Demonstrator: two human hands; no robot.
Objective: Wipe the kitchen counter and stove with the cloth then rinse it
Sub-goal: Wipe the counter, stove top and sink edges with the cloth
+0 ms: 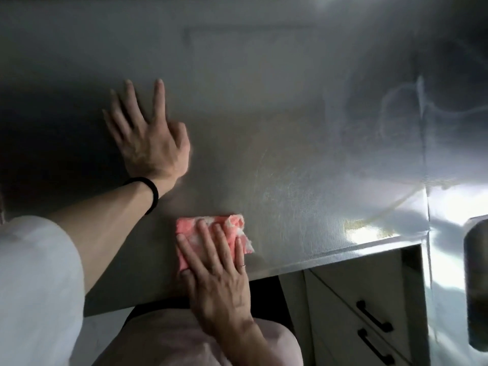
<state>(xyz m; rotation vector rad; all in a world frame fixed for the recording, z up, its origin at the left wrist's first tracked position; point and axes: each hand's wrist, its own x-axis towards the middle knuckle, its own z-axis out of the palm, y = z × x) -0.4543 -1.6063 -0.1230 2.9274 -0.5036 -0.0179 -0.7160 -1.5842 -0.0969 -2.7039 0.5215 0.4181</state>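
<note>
Spread flat, the left grip (pixel 148 138) rests on the metal table (pixel 303 154), whose far part is dark and blurred. Nearer, the straight-fingered right grip (pixel 219 276) presses the pink cloth (pixel 211 231) by the near edge, hiding about half.

This was a kitchen. A broad metal tabletop (pixel 290 154), brushed and finely scratched, filled most of the view and caught bright light at its right corner, where a seam ran across the sheet. Under its front edge stood pale cabinet drawers (pixel 369 286) with black bar handles (pixel 373 317). A pink-and-white wiping cloth (pixel 235 221) lay flat on the metal near that edge.
</note>
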